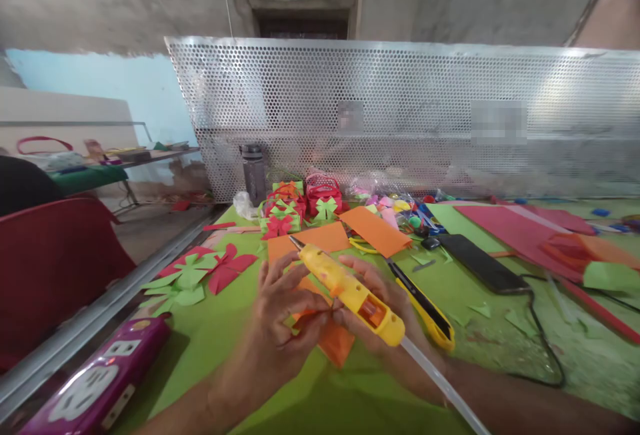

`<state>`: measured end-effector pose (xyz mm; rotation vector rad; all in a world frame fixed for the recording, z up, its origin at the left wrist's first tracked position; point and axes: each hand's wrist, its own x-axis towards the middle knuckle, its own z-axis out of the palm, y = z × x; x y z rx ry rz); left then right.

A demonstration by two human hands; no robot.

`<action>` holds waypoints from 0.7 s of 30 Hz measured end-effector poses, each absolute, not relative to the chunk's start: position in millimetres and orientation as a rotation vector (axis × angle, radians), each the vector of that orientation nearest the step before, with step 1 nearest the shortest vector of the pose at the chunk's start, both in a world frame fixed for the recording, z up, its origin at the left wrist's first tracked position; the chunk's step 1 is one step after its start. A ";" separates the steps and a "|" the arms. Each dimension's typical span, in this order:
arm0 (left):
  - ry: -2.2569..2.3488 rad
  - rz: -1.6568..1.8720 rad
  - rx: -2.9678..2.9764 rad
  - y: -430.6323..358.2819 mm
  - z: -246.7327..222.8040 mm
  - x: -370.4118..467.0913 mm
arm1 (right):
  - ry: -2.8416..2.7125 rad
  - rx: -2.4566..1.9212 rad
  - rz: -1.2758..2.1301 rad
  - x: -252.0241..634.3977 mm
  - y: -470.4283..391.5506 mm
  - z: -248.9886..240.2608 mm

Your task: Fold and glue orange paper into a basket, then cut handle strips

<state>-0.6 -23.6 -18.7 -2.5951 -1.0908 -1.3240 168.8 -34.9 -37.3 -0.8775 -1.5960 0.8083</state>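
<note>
A yellow glue gun (pixel 350 288) with a clear glue stick trailing from its rear lies across my right hand (pixel 383 302), its metal tip pointing up and left. My left hand (pixel 287 315) pinches a piece of orange paper (pixel 336 338) between thumb and fingers. The right fingertips meet the left ones at the same paper, under the glue gun. Behind the hands lie a flat orange strip (pixel 320 238) and another orange sheet (pixel 376 230). A yellow cutter knife (pixel 423 305) rests on the green surface just right of my right hand.
Green and red paper flowers (pixel 187 275) and a purple case (pixel 100 378) lie at the left. A grey bottle (pixel 254 175) and small decorated boxes (pixel 325 198) stand behind. A black phone (pixel 483 263) with a cable, red sheets (pixel 520 238) and scraps lie right, before a perforated metal panel (pixel 400 88).
</note>
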 end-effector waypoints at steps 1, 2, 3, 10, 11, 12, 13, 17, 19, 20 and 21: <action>-1.104 -1.323 -2.612 -24.0 -17.1 -1.1 | -1.608 -0.880 0.796 168.7 -35.3 -36.5; -1.114 -1.342 -2.627 -24.0 -15.2 -2.7 | -1.618 -0.884 0.789 168.7 -35.3 -35.6; -1.126 -1.375 -2.637 -23.4 -13.1 -5.1 | -1.620 -0.893 0.787 169.0 -35.2 -34.7; -1.201 -1.466 -2.686 -13.1 -16.7 -19.9 | -1.489 -0.887 0.805 169.1 -30.8 -32.4; -1.186 -1.436 -2.706 -11.8 -20.8 -19.9 | -1.498 -0.890 0.800 168.5 -30.7 -32.0; -1.171 -1.401 -2.726 -10.7 -24.7 -19.4 | -1.509 -0.890 0.793 168.0 -30.8 -31.5; -1.156 -1.373 -2.740 -9.9 -27.8 -18.8 | -1.519 -0.887 0.789 167.5 -31.2 -30.8; -1.107 -1.498 -2.652 -9.7 -25.8 -17.4 | -1.502 -0.911 0.765 167.1 -33.6 -27.3; -1.057 -1.542 -2.574 -11.5 -19.5 -17.7 | -1.477 -0.947 0.748 168.0 -33.8 -25.9; -1.021 -1.520 -2.554 -12.6 -16.9 -17.8 | -1.464 -0.959 0.739 168.5 -33.7 -25.6; -0.978 -1.483 -2.542 -13.7 -15.1 -17.9 | -1.459 -0.964 0.733 169.2 -33.4 -25.7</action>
